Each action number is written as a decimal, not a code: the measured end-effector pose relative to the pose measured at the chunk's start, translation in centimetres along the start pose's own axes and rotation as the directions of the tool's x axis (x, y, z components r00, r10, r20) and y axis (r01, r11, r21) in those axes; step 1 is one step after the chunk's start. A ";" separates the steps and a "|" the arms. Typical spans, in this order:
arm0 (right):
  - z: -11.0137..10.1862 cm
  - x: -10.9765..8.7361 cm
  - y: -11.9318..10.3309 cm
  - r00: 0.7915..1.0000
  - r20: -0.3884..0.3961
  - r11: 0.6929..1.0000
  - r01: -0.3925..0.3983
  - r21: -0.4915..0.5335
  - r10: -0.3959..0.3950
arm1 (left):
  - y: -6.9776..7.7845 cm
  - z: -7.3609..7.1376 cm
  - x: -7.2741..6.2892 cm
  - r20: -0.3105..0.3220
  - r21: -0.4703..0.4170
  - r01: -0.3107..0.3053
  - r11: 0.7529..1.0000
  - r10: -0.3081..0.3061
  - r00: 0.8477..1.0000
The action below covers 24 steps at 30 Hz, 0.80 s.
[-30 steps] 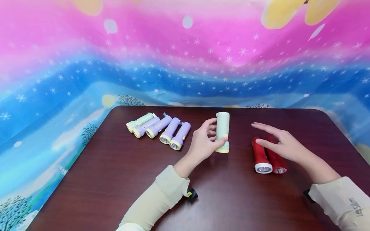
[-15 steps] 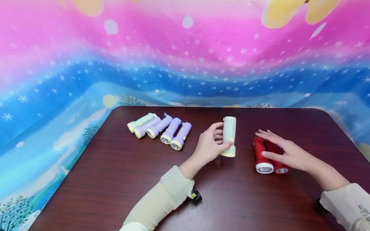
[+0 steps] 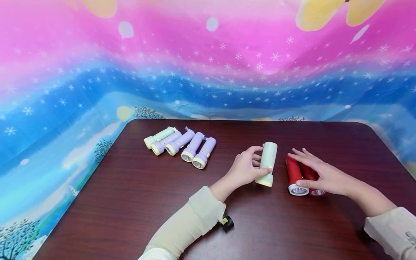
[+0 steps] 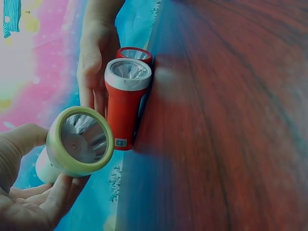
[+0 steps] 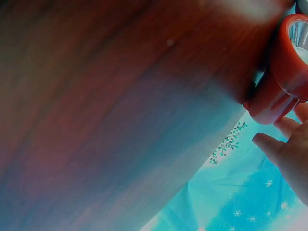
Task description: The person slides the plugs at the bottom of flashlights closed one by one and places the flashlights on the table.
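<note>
Head view is showing the left hand moving to the right and lower in the picture than half a second ago, bringing a light green flashlight along. That flashlight is getting close to two others — the red flashlight with a white rim and the all-red flashlight — and a small gap is showing between. The right hand's thumb is coming down toward the white rim. Four purple flashlights are staying in the same spot.

The left hand is holding the light green flashlight snugly, its thumb pressing one side and its fingers curling on the other. The flashlight is leaning a little, with its yellow-rimmed end pointing toward the person. The right hand is reaching its fingers out, long and loose, over the red pair; I can't tell if it is touching them.

Another green flashlight is lying with the purple ones, in a row toward the left of the brown table. The red pair is lying just right of the held flashlight, blocking that side. Behind the table, a pink and blue cloth is hanging.
</note>
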State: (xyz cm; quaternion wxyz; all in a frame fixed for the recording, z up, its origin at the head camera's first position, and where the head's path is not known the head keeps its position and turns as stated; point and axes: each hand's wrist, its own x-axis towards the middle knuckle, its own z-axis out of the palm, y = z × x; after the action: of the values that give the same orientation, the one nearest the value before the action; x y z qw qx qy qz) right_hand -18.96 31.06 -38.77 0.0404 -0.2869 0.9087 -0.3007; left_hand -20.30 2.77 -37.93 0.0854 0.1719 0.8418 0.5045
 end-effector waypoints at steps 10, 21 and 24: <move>0.2 -0.4 0.1 0.998 0.032 0.997 -0.050 -0.061 0.052 | 0.0 1.7 1.0 0.048 0.023 0.073 0.997 -0.074 0.996; 0.5 -0.3 0.1 0.996 0.036 0.995 -0.073 -0.069 0.075 | -0.1 2.7 1.7 0.046 0.004 0.097 0.995 -0.097 0.994; 0.5 -0.3 0.1 0.996 0.036 0.995 -0.075 -0.068 0.078 | -0.1 3.1 1.8 0.060 0.001 0.107 0.994 -0.107 0.992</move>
State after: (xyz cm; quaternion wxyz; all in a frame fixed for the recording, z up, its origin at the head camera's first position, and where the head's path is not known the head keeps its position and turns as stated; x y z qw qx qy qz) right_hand -18.68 31.01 -39.31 0.0598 -0.2587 0.9275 -0.2631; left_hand -20.98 5.88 -39.43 0.1378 0.1417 0.8463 0.4947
